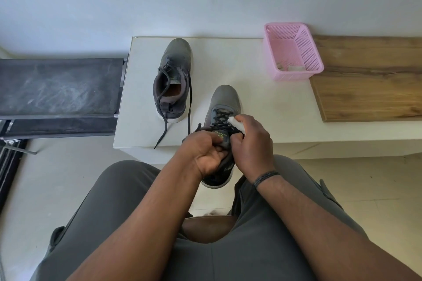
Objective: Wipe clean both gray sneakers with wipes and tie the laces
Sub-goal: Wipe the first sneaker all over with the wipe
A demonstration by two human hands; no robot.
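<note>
One gray sneaker (173,80) stands on the white table (228,57), toe pointing away, its dark laces loose and trailing to the front edge. The second gray sneaker (225,100) is held over the table's front edge, toe away from me. My left hand (205,155) grips its tongue and collar. My right hand (251,143) holds a white wipe (235,122) against the laced area on the shoe's right side. The heel of this sneaker is partly hidden by both hands.
A pink perforated basket (294,52) with crumpled white wipes inside sits at the back right of the table. A wooden board (370,80) lies to its right. A dark bench (59,89) stands left of the table. My legs fill the foreground.
</note>
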